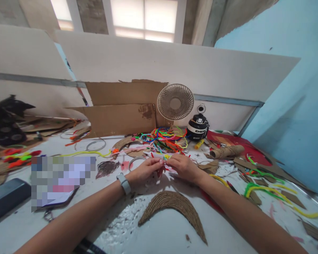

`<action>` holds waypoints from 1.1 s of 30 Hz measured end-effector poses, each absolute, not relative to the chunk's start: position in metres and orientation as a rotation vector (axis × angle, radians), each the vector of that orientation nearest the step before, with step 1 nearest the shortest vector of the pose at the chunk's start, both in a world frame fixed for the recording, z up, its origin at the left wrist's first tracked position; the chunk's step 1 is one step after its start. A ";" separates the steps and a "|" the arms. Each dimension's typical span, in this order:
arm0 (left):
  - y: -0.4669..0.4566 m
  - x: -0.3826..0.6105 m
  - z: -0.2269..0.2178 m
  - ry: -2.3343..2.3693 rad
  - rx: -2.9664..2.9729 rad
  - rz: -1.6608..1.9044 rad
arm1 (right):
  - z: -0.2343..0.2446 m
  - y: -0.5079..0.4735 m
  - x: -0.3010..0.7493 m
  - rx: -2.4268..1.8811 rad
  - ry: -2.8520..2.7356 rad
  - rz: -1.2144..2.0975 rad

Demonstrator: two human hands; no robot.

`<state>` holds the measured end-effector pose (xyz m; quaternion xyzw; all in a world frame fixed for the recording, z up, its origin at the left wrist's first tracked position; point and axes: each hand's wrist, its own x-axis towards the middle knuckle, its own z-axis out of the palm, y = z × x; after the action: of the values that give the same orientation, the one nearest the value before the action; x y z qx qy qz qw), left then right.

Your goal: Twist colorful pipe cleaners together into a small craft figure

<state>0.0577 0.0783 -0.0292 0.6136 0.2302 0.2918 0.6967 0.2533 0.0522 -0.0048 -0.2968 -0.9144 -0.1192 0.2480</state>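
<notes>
My left hand (151, 167), with a grey watch on the wrist, and my right hand (184, 168) meet fingertip to fingertip above the table. Both are closed in a pinch. Something small with bits of pink and red shows between them, too small and covered to name. Just beyond the fingers lies a tangled heap of coloured pipe cleaners (163, 138). Nearer to me, flat on the white table, rests a crescent (172, 199) covered in rows of brown cord, its tips pointing toward me. Neither hand touches it.
Behind the heap stand a round fan (175, 102), a black-and-white bottle (197, 127) and cardboard sheets (122, 120). Green and yellow pipe cleaners (270, 190), a cardboard roll (228, 151) and scraps lie on the right. A blurred-out flat item (62, 181) and a dark case (9, 199) are on the left.
</notes>
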 end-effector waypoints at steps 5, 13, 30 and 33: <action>0.083 0.058 -0.032 0.509 1.418 0.649 | -0.005 0.055 0.255 -0.752 -2.494 -0.240; 0.079 0.057 -0.025 0.529 1.516 0.650 | 0.006 0.056 0.260 -0.801 -2.536 -0.193; 0.081 0.058 -0.030 0.642 1.761 0.738 | 0.009 0.055 0.256 -0.792 -2.483 -0.124; 0.081 0.057 -0.028 0.635 1.854 0.777 | 0.009 0.056 0.256 -0.799 -2.468 -0.082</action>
<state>0.0568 0.0815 -0.0276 0.7645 0.2621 0.3205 0.4941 0.2561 0.0556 0.0093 -0.2963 -0.9157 -0.0304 0.2698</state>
